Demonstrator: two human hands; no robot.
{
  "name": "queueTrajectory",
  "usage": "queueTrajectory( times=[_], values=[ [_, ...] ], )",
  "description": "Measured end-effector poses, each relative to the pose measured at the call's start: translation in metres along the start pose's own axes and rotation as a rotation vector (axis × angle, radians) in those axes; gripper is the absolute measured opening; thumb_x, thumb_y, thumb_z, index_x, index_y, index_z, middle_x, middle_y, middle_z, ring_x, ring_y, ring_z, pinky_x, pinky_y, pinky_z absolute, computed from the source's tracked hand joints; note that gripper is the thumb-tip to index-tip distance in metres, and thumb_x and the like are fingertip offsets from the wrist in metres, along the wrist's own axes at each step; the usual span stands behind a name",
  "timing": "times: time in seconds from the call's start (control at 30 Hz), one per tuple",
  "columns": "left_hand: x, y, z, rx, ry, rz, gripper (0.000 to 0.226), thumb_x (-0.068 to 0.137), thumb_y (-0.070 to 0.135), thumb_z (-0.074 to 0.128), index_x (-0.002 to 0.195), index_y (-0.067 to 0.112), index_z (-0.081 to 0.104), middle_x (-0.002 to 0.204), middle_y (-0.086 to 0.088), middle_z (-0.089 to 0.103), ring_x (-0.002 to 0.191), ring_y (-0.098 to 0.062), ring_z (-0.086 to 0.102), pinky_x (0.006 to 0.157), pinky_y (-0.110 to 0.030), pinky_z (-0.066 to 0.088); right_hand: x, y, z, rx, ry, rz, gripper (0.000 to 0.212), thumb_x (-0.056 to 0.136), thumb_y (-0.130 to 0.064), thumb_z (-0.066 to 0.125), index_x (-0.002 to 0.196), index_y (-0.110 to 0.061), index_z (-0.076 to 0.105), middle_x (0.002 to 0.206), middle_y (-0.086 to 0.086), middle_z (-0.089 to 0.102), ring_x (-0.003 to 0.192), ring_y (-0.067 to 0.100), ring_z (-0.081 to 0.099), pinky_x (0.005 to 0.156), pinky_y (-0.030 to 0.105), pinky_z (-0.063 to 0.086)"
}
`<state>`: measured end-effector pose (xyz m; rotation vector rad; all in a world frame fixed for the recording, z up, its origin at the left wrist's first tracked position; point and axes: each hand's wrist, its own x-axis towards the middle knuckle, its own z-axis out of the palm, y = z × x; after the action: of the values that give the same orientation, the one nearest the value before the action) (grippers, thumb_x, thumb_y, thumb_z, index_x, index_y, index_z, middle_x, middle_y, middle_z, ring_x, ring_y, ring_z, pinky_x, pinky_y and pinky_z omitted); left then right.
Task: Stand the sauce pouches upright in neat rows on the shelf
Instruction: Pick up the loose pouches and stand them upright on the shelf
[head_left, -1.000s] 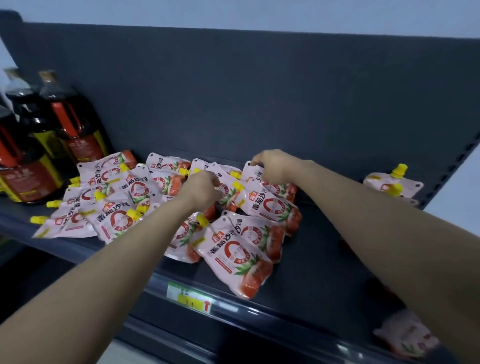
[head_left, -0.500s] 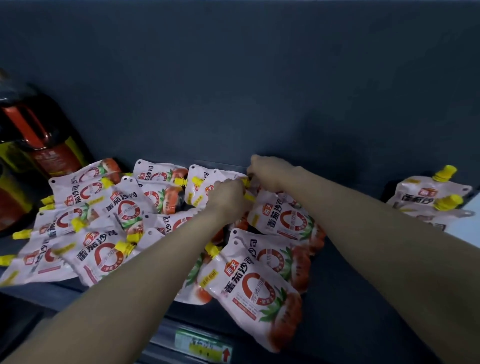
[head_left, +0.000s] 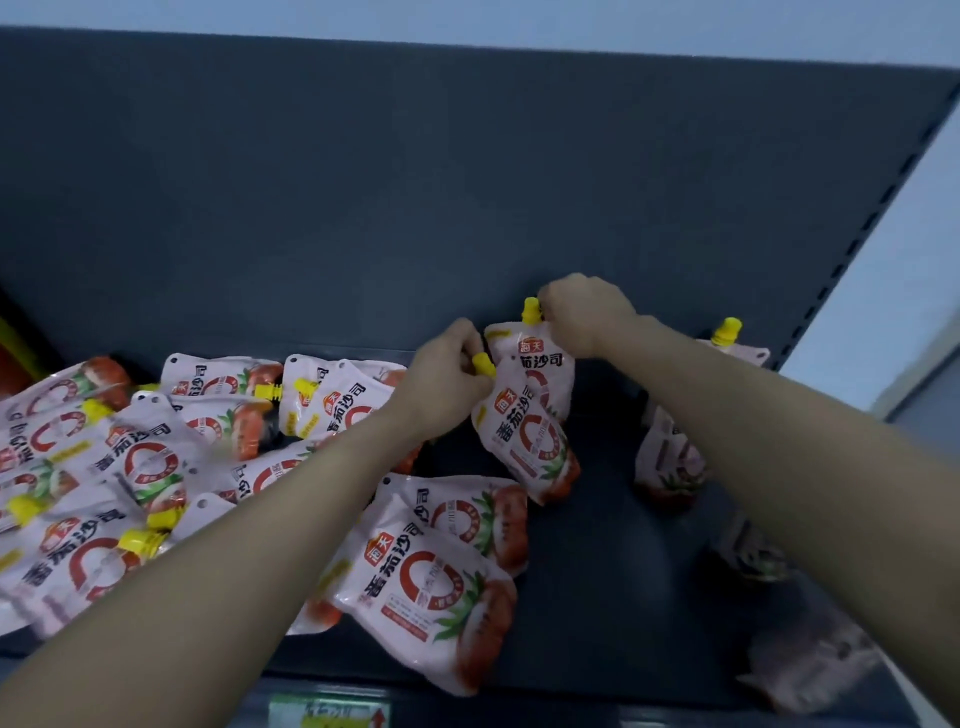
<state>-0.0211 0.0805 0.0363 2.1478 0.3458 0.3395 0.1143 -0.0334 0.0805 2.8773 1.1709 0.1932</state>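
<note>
Sauce pouches heaped flat and overlapping across the left half of the shelf, yellow caps pointing every way. Near the middle, close to the dark back panel, two held by their tops: front pouch tilted, left hand grip pinched round its yellow cap; rear pouch upright just behind and touching it, right hand grip curled tight at its cap. Further right, standing pouches partly hidden behind the right forearm. Price label on the shelf's front edge.
</note>
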Motion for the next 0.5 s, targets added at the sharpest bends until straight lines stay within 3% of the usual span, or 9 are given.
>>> queueTrajectory(
  times=[0.1, 0.17, 0.3, 0.5],
  values=[
    [-0.003, 0.016, 0.008, -0.007, -0.026, 0.044, 0.016, 0.083, 0.002, 0.058, 0.087, 0.012, 0.046, 0.072, -0.009, 0.057, 0.059, -0.014, 0.048, 0.047, -0.014, 0.039, -0.011, 0.014, 0.004, 0.058, 0.001, 0.062, 0.012, 0.085, -0.002, 0.047, 0.088, -0.005, 0.058, 0.102, 0.017, 0.063, 0.095, 0.036, 0.063, 0.066, 0.032, 0.039],
    [-0.005, 0.026, 0.015, -0.003, -0.046, 0.075, 0.015, 0.083, 0.002, 0.059, 0.089, 0.010, 0.047, 0.076, -0.013, 0.060, 0.066, -0.017, 0.053, 0.053, -0.022, 0.044, -0.016, 0.020, 0.004, 0.102, 0.000, 0.081, 0.012, 0.085, -0.003, 0.048, 0.088, -0.005, 0.059, 0.100, 0.017, 0.061, 0.098, 0.037, 0.063, 0.067, 0.031, 0.039],
    [-0.008, 0.041, 0.029, 0.013, -0.084, 0.124, 0.015, 0.083, 0.001, 0.059, 0.090, 0.010, 0.049, 0.081, -0.019, 0.065, 0.069, -0.020, 0.056, 0.062, -0.035, 0.049, -0.027, 0.024, -0.009, 0.144, 0.007, 0.072, 0.029, 0.087, -0.001, 0.047, 0.108, -0.008, 0.066, 0.114, 0.017, 0.062, 0.103, 0.037, 0.061, 0.070, 0.031, 0.042],
    [-0.007, 0.054, 0.049, 0.067, -0.100, 0.169, 0.012, 0.085, 0.001, 0.057, 0.093, 0.008, 0.052, 0.091, -0.027, 0.065, 0.066, -0.020, 0.051, 0.057, -0.027, 0.043, -0.049, 0.034, -0.033, 0.171, 0.089, 0.071, 0.035, 0.088, 0.000, 0.044, 0.117, -0.011, 0.063, 0.122, 0.016, 0.059, 0.107, 0.036, 0.059, 0.081, 0.037, 0.049]
  ],
)
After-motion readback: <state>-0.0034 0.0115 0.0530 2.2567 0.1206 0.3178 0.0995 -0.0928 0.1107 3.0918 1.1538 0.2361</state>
